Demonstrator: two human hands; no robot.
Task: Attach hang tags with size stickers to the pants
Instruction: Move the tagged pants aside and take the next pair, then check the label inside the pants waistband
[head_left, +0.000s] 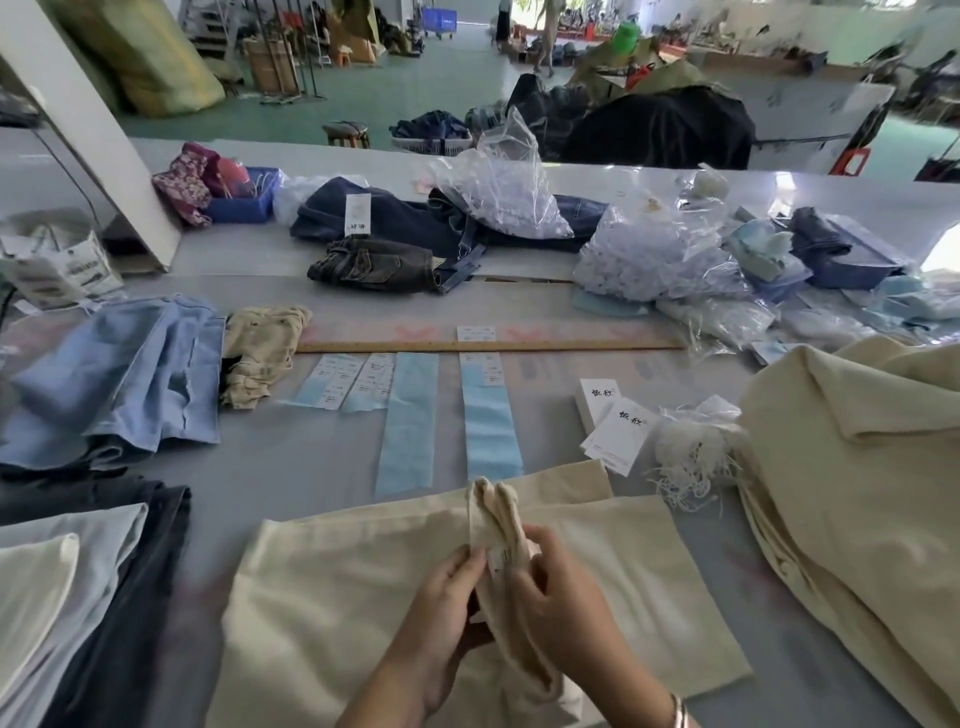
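Cream pants (332, 587) lie flat on the table in front of me. A bunched fold of their fabric (493, 514) stands up between my hands. My left hand (441, 603) pinches its left side and my right hand (561, 597) grips its right side, with a small white label showing between the fingers. White hang tags (615, 431) sit in a stack to the right, beside a bundle of white strings (691, 452). Size sticker sheets (337, 379) and blue backing strips (488, 421) lie ahead, near a wooden ruler (488, 345).
A heap of cream pants (857, 467) fills the right side. Folded white, grey and dark garments (88, 587) are stacked at the left, light blue pants (119, 379) behind them. Dark jeans (395, 228) and plastic bags (660, 249) crowd the far table.
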